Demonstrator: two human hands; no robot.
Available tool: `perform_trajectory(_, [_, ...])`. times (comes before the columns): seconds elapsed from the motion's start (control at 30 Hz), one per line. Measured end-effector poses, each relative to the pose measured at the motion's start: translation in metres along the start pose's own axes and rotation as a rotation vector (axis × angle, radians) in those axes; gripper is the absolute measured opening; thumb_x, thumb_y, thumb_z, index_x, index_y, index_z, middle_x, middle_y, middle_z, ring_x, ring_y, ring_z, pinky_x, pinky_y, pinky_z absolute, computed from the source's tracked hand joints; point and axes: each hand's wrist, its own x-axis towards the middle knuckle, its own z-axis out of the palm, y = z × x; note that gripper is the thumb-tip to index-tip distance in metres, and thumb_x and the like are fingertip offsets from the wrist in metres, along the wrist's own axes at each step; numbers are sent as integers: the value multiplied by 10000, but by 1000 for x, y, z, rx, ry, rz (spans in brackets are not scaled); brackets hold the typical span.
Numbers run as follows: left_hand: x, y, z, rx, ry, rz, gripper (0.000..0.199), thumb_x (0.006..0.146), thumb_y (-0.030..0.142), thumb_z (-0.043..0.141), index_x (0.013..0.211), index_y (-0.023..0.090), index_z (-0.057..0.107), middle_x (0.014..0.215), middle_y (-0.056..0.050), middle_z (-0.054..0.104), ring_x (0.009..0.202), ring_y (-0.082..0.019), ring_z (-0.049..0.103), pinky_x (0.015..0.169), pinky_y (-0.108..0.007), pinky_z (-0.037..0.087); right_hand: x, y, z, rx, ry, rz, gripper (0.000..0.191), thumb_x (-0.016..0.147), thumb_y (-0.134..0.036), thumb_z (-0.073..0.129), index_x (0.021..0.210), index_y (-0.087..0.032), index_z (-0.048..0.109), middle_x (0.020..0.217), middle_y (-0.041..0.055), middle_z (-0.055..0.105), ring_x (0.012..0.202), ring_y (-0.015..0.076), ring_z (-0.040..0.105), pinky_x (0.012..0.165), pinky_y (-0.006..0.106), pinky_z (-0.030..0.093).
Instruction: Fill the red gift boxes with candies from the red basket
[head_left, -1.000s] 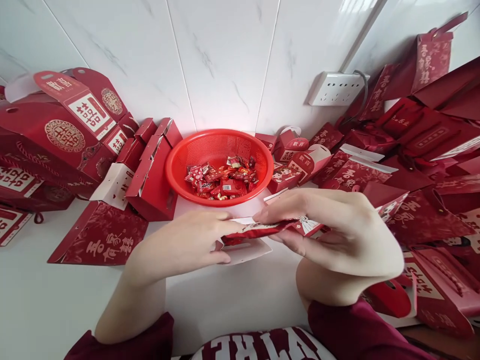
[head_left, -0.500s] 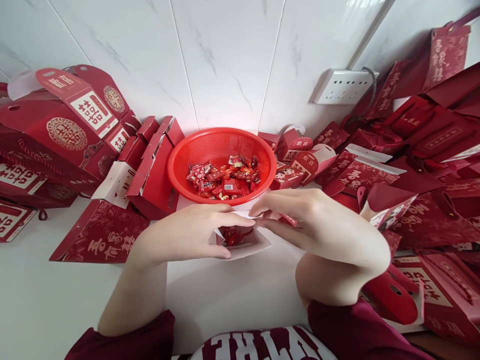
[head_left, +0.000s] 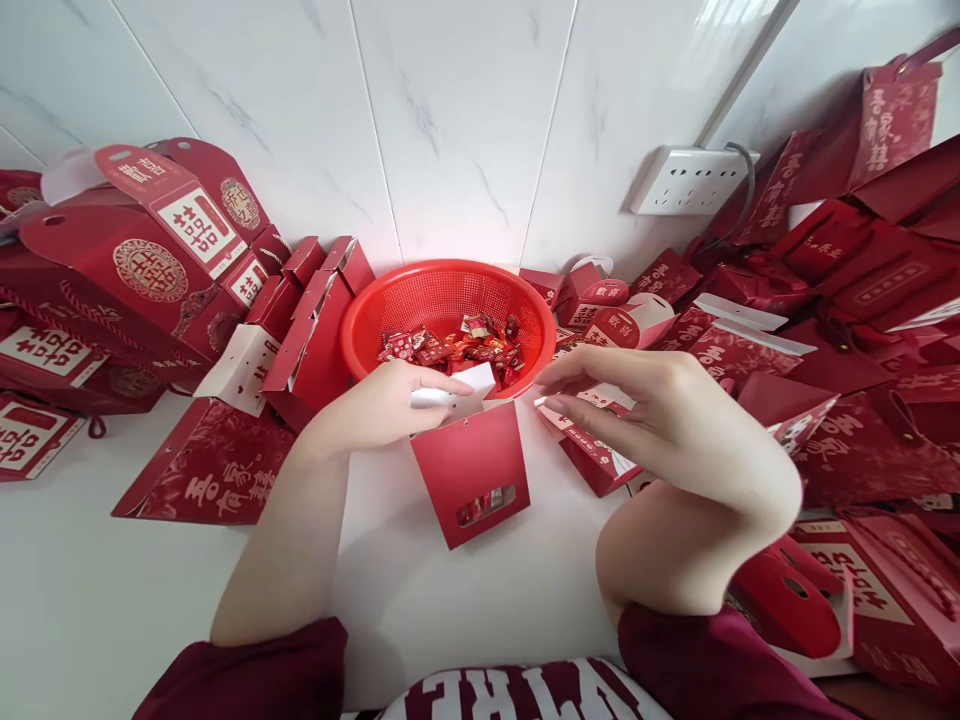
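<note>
A red candy box (head_left: 474, 462) with a small window stands tilted on the white tabletop in front of me. Wrapped candies show through its window. My left hand (head_left: 394, 400) is closed at the box's upper left, thumb and fingers around its white inner flap (head_left: 474, 380). To the right of the box, my right hand (head_left: 634, 400) hangs apart from it, with thumb and fingers slightly parted. Beneath that hand lies another red box (head_left: 596, 455) with a printed figure, partly hidden by the fingers. Behind my hands is a red plastic basket (head_left: 450, 268) holding wrapped candies (head_left: 487, 345).
Red gift boxes (head_left: 150, 270) are stacked at the left, beside a folded box (head_left: 217, 470). Many red boxes and bags (head_left: 862, 430) crowd the right side. A white socket panel (head_left: 694, 180) is on the marbled tile wall (head_left: 465, 130) behind the basket.
The candy box has turned so its red windowed side faces me, where its open top showed before. My right hand has come off its edge and moved slightly right.
</note>
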Motion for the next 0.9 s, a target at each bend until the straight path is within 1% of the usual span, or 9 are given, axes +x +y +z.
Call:
perform_trajectory(0.13, [-2,3,3,-105,1,20,318,876,239,603,1159,261,746,1157,-3,745,1037,-216,700,906,-299,551,-4,0,-5,-2,32,5,149,957,-249,546,1042,-266,666,997,16,745,878,199,707,775,316,549])
perform_trajectory(0.27, [-16,20,11,-55,115,96,298,928,244,556,1146,297,753,1146,28,748,1078,-201,690,942,-288,539,-6,0,-6,-5,35,8,140,957,-256,557,1042,-270,666,985,14,745,846,191,708,782,309,544])
perform_trajectory(0.43, [-14,25,12,47,-142,163,351,969,236,482,1227,313,708,1156,33,743,1003,-180,702,892,-269,523,-5,2,-5,34,27,9,135,959,-268,554,1024,-251,671,975,16,740,836,181,693,750,303,535])
perform_trajectory(0.53, [-12,27,11,96,-202,199,372,945,291,546,1299,333,654,1287,37,683,1125,-198,655,950,-269,481,3,9,2,53,52,32,160,973,-257,520,1014,-227,672,957,28,733,821,173,670,756,300,510])
perform_trajectory(0.63, [-14,28,13,131,-252,187,423,890,364,640,1312,383,633,1316,62,663,1174,-215,629,968,-267,454,31,23,21,43,60,71,207,983,-246,465,980,-204,668,916,32,722,797,167,642,744,291,471])
perform_trajectory(0.7, [-15,28,15,126,-269,179,414,863,382,673,1277,389,659,1240,72,703,1092,-203,662,903,-247,467,60,35,40,-8,-113,109,235,973,-227,445,910,-197,668,872,34,711,767,163,617,704,277,438])
perform_trajectory(0.77, [-16,28,16,110,-276,173,421,842,376,696,1262,381,670,1162,70,731,1014,-192,681,847,-236,474,91,46,60,-91,-499,170,243,936,-193,463,798,-192,663,823,38,699,728,160,593,653,268,405])
perform_trajectory(0.8, [-17,28,17,101,-277,175,432,833,371,707,1263,378,670,1151,69,733,1007,-191,682,846,-235,472,105,51,71,-101,-615,185,212,887,-183,531,722,-186,664,772,42,695,694,164,589,620,269,398])
perform_trajectory(0.9, [-18,28,17,76,-278,191,432,835,376,715,1264,381,667,1187,71,719,1043,-189,669,871,-232,461,134,65,96,-142,-797,246,197,781,-163,634,585,-172,650,627,46,654,596,170,582,560,276,404])
